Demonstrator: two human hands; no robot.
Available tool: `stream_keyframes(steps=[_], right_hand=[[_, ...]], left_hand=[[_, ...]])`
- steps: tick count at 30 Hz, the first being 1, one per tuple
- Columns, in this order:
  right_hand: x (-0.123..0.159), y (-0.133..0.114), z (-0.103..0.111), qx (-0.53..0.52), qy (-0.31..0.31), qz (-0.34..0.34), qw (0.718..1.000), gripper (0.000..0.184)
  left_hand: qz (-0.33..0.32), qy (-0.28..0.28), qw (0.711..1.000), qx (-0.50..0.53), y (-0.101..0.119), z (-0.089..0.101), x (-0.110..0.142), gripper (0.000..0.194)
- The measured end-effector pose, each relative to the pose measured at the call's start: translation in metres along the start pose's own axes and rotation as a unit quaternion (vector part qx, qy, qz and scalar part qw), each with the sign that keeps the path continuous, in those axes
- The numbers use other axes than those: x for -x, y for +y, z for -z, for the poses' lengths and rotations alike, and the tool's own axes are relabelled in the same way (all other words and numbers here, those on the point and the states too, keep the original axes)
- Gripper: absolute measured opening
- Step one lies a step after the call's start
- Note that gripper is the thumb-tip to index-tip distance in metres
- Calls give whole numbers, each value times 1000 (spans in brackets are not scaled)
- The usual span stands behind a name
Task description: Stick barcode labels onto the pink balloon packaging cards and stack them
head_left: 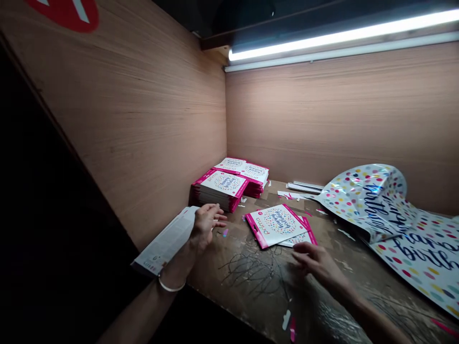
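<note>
My left hand (207, 223) hovers over the left edge of the worn wooden table (251, 286), fingers loosely curled, with a white printed packet (165, 244) under or against its palm. Whether it grips the packet I cannot tell. My right hand (315, 263) lies low over the table with fingers stretched out, just in front of a pink-and-white "happy birthday" packaged card (277, 225) that lies on another one. It holds nothing visible.
Two stacks of pink-edged packets (222, 188) sit in the back left corner. Polka-dot foil balloons (373, 200) with dark lettering lie at the right. White strips (304, 186) rest by the back wall. Paper scraps dot the table. Wooden walls enclose the booth.
</note>
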State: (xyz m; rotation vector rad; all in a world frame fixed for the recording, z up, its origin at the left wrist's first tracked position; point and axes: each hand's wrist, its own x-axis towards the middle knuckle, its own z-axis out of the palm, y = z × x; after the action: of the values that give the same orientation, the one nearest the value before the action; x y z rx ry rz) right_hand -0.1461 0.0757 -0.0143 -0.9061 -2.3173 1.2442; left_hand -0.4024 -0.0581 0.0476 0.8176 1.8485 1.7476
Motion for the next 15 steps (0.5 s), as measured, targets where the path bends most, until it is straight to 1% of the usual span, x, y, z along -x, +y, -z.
stream_keyframes(steps=[1,3,4,5,7,9,10,11,13,15], right_hand=[[-10,9,7,5,27,-31,999,36],[-27,27,20,47,91,-49,994,40],[-35,33,27,76,123,-42,989,42],[-42,37,33,103,146,-27,983,43],[-60,35,44,151,157,23,976,48],[-80,24,48,191,124,92,969,52],[-90,18,48,203,98,124,966,54],[-101,12,47,211,67,152,963,57],[-119,4,42,220,3,198,955,65],[-132,3,36,231,-59,216,947,71]], left_hand=[[-11,-31,999,-35,-1,-9,-3,28],[-40,-102,988,-113,-5,-34,-7,29],[-57,-132,978,-154,-8,-49,-10,32],[-74,-153,966,-194,-12,-63,-13,39],[-99,-173,942,-270,-22,-89,-20,60],[-110,-192,919,-327,-34,-106,-27,76],[-117,-210,907,-345,-39,-111,-29,77],[-127,-234,896,-356,-45,-114,-30,76],[-159,-288,875,-357,-52,-115,-30,64],[-195,-319,864,-338,-55,-111,-28,53]])
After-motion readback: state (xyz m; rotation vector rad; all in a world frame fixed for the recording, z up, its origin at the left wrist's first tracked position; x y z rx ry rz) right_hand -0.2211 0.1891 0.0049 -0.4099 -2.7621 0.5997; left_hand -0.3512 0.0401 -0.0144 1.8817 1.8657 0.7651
